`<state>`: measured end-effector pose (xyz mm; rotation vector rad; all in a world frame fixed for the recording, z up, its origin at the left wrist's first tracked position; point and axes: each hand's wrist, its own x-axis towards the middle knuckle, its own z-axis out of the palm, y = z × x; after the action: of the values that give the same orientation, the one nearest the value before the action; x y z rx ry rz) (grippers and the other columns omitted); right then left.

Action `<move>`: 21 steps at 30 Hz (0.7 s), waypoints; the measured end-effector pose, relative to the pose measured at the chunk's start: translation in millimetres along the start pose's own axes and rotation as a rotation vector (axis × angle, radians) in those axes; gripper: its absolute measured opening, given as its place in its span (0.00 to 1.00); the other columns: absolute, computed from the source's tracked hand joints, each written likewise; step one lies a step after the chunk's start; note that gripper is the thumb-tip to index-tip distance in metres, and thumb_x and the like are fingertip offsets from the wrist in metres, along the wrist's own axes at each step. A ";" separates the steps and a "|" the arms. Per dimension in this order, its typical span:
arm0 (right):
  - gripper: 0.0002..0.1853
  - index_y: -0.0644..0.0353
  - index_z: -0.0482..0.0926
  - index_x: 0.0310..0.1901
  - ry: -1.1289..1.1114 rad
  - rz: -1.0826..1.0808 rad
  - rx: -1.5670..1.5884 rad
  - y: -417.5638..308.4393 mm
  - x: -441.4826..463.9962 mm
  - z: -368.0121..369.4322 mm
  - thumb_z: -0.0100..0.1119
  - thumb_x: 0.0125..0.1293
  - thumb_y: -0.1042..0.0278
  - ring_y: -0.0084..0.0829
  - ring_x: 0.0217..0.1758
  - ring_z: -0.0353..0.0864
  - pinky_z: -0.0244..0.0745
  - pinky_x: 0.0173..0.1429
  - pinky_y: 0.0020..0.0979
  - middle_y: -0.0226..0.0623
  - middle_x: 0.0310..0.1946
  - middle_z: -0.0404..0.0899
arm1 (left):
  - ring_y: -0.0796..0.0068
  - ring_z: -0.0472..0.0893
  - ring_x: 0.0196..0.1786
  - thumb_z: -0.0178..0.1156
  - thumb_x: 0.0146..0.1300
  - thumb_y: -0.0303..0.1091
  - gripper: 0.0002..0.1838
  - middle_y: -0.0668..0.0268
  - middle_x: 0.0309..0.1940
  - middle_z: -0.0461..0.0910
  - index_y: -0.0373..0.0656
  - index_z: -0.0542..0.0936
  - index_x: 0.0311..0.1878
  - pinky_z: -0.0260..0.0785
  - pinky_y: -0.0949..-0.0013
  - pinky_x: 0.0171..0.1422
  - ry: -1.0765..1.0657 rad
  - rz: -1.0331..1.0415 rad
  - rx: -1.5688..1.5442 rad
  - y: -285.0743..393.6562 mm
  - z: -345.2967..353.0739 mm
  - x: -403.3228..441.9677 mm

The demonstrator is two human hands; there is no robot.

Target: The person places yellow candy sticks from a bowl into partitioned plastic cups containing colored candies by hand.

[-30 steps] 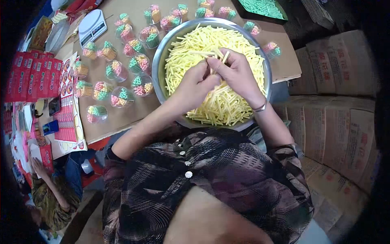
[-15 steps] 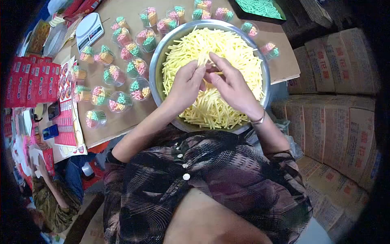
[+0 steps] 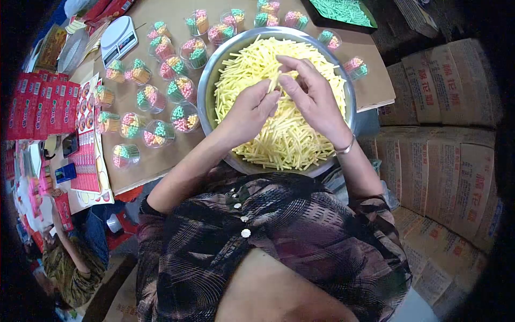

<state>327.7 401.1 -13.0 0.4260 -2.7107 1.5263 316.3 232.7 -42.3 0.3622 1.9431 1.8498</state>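
A large metal bowl point(image 3: 204, 102) holds a heap of thin pale-yellow sticks point(image 3: 300, 147). Over the middle of the heap, my left hand point(image 3: 251, 110) is closed, with a few yellow sticks point(image 3: 274, 83) rising between its thumb and fingers. My right hand point(image 3: 317, 104), wearing a bracelet point(image 3: 346, 146), faces it from the right. Its thumb lies close by those sticks, while the curved index finger is held apart above. The inner fingers of both hands are partly hidden.
Several clear cups point(image 3: 152, 100) of pink, green and orange sticks stand left of and behind the bowl. A white scale point(image 3: 118, 37) and a black tray point(image 3: 348, 13) of green sticks lie farther back. Cardboard boxes point(image 3: 440, 161) are stacked right; another person's arm point(image 3: 67, 241) shows lower left.
My right hand has shifted slightly up and right, its thumb and index finger spreading. My left hand has turned a little, with its fingertips lower. The other person's arm has moved.
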 end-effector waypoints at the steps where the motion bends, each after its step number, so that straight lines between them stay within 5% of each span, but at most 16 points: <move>1: 0.14 0.68 0.76 0.52 -0.056 0.019 0.058 1.1 6.6 -2.2 0.55 0.66 0.73 0.20 0.33 0.76 0.72 0.38 0.21 0.39 0.44 0.78 | 0.82 0.69 0.27 0.47 0.72 0.33 0.09 0.68 0.26 0.71 0.39 0.73 0.39 0.61 0.78 0.29 -0.033 0.009 0.029 5.1 -1.2 -1.5; 8: 0.09 0.68 0.81 0.41 -0.154 0.109 0.254 9.9 17.0 -6.0 0.61 0.61 0.72 0.15 0.28 0.71 0.66 0.30 0.19 0.34 0.35 0.77 | 0.83 0.69 0.27 0.47 0.73 0.35 0.11 0.68 0.28 0.72 0.38 0.73 0.48 0.61 0.79 0.31 -0.070 -0.009 0.023 3.8 -10.2 -2.1; 13: 0.06 0.61 0.78 0.42 0.012 0.129 0.419 16.5 13.6 5.3 0.58 0.66 0.71 0.13 0.23 0.63 0.57 0.27 0.16 0.24 0.28 0.72 | 0.74 0.74 0.29 0.46 0.74 0.40 0.15 0.60 0.30 0.75 0.35 0.69 0.49 0.66 0.71 0.33 0.078 -0.154 -0.356 7.3 -3.4 -2.3; 18: 0.07 0.61 0.73 0.46 0.132 -0.071 0.168 -6.2 7.7 27.9 0.55 0.69 0.71 0.13 0.24 0.65 0.60 0.28 0.16 0.23 0.25 0.71 | 0.72 0.75 0.28 0.45 0.74 0.37 0.13 0.58 0.32 0.75 0.34 0.65 0.50 0.69 0.70 0.34 0.235 0.184 -0.263 -7.2 20.8 2.1; 21: 0.07 0.61 0.69 0.47 0.174 0.068 0.436 -7.1 7.1 34.9 0.52 0.70 0.71 0.14 0.26 0.67 0.63 0.30 0.17 0.26 0.28 0.72 | 0.71 0.76 0.30 0.45 0.74 0.35 0.12 0.58 0.33 0.75 0.35 0.65 0.50 0.70 0.70 0.35 0.314 0.341 -0.043 -6.8 22.3 -5.4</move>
<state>327.1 366.6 -24.6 0.1886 -2.2779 2.0688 332.3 249.2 -48.7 0.4338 2.1465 2.2783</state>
